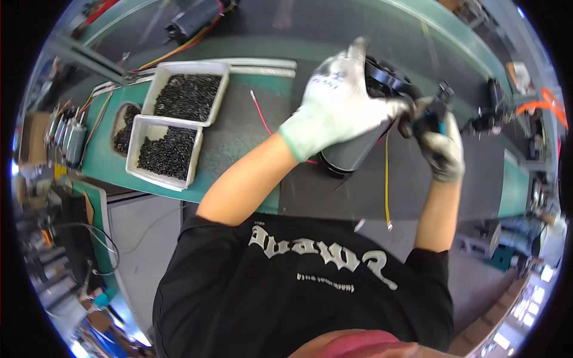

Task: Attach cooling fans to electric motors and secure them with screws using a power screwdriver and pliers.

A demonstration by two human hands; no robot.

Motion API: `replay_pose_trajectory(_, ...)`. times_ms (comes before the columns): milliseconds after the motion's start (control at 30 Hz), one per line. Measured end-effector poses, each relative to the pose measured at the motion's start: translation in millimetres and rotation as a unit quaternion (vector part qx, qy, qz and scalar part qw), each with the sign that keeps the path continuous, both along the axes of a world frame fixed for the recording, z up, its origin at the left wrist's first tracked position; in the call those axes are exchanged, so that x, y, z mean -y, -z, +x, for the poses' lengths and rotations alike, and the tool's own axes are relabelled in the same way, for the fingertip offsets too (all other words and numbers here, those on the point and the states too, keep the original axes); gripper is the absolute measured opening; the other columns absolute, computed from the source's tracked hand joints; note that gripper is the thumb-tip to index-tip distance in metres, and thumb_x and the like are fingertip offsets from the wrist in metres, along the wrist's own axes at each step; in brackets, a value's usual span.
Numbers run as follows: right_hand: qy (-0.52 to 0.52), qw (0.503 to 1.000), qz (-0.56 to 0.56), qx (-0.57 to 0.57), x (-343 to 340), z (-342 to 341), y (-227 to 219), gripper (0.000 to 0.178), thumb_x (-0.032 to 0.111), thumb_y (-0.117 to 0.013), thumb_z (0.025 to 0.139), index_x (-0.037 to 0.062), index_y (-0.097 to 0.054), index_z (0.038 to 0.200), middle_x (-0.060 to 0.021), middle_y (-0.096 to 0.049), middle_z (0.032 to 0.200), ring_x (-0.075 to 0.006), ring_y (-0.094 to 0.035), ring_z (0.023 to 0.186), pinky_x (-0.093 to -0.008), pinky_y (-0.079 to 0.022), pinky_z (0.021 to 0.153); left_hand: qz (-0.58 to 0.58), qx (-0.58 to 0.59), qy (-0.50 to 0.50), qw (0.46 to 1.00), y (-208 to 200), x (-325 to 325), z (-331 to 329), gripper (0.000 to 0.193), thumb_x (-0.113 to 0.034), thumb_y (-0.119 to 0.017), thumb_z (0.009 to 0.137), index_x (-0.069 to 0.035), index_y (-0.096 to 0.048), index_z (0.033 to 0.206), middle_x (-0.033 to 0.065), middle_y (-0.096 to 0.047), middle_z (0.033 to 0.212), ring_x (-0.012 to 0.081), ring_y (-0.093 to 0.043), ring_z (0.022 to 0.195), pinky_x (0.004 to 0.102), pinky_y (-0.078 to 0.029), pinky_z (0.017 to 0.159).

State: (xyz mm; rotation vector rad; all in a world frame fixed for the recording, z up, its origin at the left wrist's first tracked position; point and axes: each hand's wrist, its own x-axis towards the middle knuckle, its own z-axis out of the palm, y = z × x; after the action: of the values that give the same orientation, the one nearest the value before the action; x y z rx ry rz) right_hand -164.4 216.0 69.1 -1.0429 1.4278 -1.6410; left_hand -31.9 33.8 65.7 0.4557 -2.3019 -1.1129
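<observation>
A black cylindrical motor (352,149) lies on the dark bench mat in front of me, its dark end fitting pointing away. My left hand (337,101), in a white glove, grips the motor near that end, thumb stretched toward the right hand. My right hand (444,146), also gloved, is closed round a black hand tool with a teal patch (440,122); it looks like a power driver. The tool's front end meets the motor's side near my left thumb; the exact contact is hidden. A yellow wire (387,179) and a red wire (261,112) trail from beside the motor.
Two white trays (136,156) of small black screw-like parts stand at the left, beside a cutout holding more. Another motor (194,19) with wires lies far left. An orange coiled hose (546,106) with a dark fitting hangs at the right. Several silver motors (74,140) stand far left.
</observation>
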Motion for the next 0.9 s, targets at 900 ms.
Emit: replay_pose_trajectory(900, -0.019, 0.749, 0.147, -0.646, -2.7, 42.4, -119.1, 0.042, 0.015, -0.072, 0.063, 0.0013, -0.072, 0.103, -0.0146, -0.065, 0.084, -0.0225, -0.065, 0.070, -0.0322, -0.052, 0.058, -0.038, -0.331, 0.280, 0.900, -3.4, -11.1, 48.0, 0.063, -0.030, -0.096, 0.050, 0.004, -0.060, 0.090, 0.0254, -0.060, 0.110, 0.0349, -0.061, 0.103, 0.0410, -0.051, 0.084)
